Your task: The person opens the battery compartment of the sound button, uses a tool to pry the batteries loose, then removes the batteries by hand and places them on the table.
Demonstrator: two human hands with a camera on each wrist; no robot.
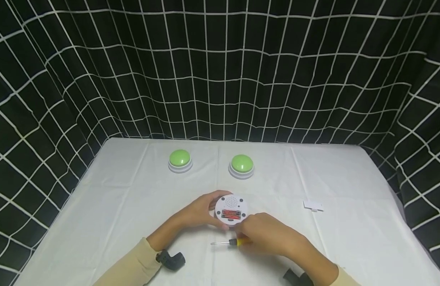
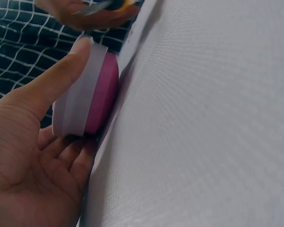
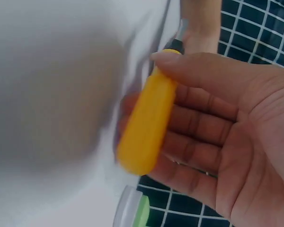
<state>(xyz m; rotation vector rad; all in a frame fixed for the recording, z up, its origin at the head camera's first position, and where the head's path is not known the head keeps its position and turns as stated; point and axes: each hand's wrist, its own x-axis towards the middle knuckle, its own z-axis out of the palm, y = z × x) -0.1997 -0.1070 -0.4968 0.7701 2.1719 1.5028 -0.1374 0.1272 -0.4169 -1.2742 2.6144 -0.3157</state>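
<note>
A round push button lies upside down on the table, its white base (image 1: 237, 204) facing up and its pink dome (image 2: 102, 97) against the cloth. Two red batteries (image 1: 231, 214) show in the uncovered compartment of that base. My left hand (image 1: 198, 210) grips the button by its side, thumb on the near rim and fingers round the far side. In my right hand (image 1: 268, 233) is a screwdriver (image 3: 149, 120) with a yellow handle, pinched between thumb and fingers just beside the button. Its metal shaft points left, low over the table.
Two green-domed buttons stand upright farther back, one at left (image 1: 180, 160) and one at right (image 1: 241, 166). A small white cover (image 1: 313, 205) lies on the white cloth (image 1: 134, 222) to the right. Behind the table hangs a dark curtain with a white grid (image 1: 220, 71).
</note>
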